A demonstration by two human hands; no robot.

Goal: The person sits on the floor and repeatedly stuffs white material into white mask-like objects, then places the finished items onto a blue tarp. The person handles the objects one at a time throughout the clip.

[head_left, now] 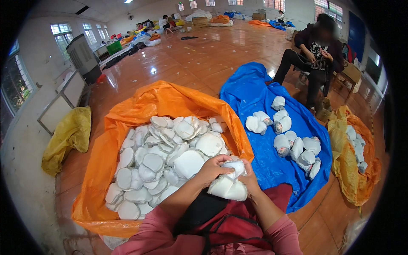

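An orange sack [127, 123] of white pads [165, 161] was seen left, a blue sheet [255, 91] with wrapped bundles [293, 142] right. A pad stack [229, 180] was clamped between left hand [211, 168] and right hand [250, 178], over the lap.

To your left, a yellow sack [68, 138] lies crumpled on the floor against the wall. Ahead of it a grey cabinet [83, 55] stands by the windows [63, 34]. At your upper right, a seated person [316, 55] in dark clothing works on a stool. Far across the polished wooden floor [204, 55], more people sit among coloured heaps [148, 32].
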